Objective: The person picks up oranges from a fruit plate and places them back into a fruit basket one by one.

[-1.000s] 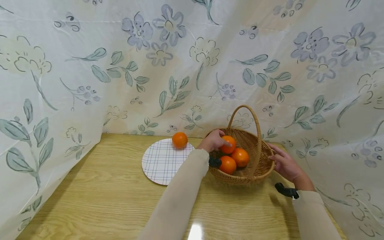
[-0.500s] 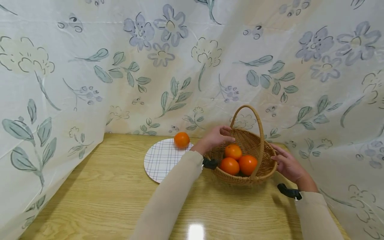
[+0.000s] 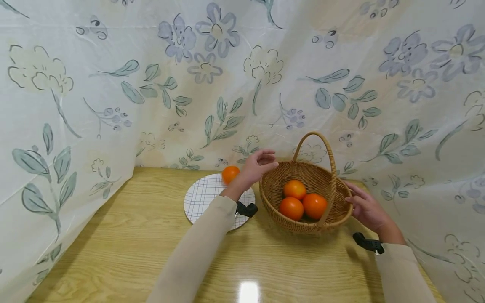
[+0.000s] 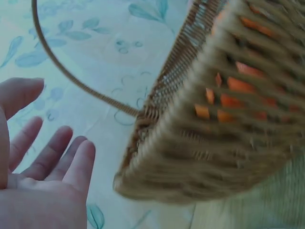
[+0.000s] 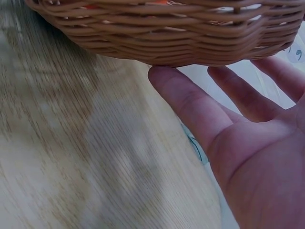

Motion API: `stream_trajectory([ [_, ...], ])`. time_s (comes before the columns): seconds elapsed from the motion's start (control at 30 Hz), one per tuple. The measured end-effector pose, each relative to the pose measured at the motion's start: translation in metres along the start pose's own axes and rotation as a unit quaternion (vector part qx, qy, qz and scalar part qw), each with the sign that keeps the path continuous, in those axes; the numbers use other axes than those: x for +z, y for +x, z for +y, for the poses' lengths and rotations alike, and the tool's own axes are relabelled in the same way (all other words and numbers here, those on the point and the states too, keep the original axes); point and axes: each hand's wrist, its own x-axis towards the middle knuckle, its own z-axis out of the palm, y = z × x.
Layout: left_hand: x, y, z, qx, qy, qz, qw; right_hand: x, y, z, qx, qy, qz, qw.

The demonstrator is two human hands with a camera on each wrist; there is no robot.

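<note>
Fingers loosely spread, my left hand hangs with nothing in it, just left of a wicker basket. In the left wrist view its fingers point up beside the basket's woven wall. Inside the basket lie three oranges: one at the back, one at the front left and one at the right. My right hand touches the basket's right side. Its thumb and fingers are mostly straight, tips against the wicker. Another orange sits on a checked round mat, partly behind my left wrist.
The white round mat with thin grid lines lies left of the basket on the wooden table. An arched handle rises over the basket. Floral cloth hangs behind and along both sides.
My left hand has let go of an orange in the basket, lifted over the rim and drawn left. That orange now rests with the other two. My right hand stays at the basket's side.
</note>
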Motion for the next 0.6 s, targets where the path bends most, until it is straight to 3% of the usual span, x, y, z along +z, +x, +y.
stream_trajectory([
  [0.27,-0.028,-0.013,-0.016,0.016,-0.014,0.084,0.9963,0.001,-0.001,0.001,-0.008,0.01,-0.003,0.9999],
  [0.43,-0.051,-0.019,-0.034,0.016,0.038,0.127,0.9911,0.002,-0.001,-0.001,-0.006,0.006,0.0,1.0],
  [0.6,-0.072,-0.023,-0.053,0.013,0.072,0.136,0.988,0.003,-0.002,-0.002,-0.004,0.005,0.003,1.0],
])
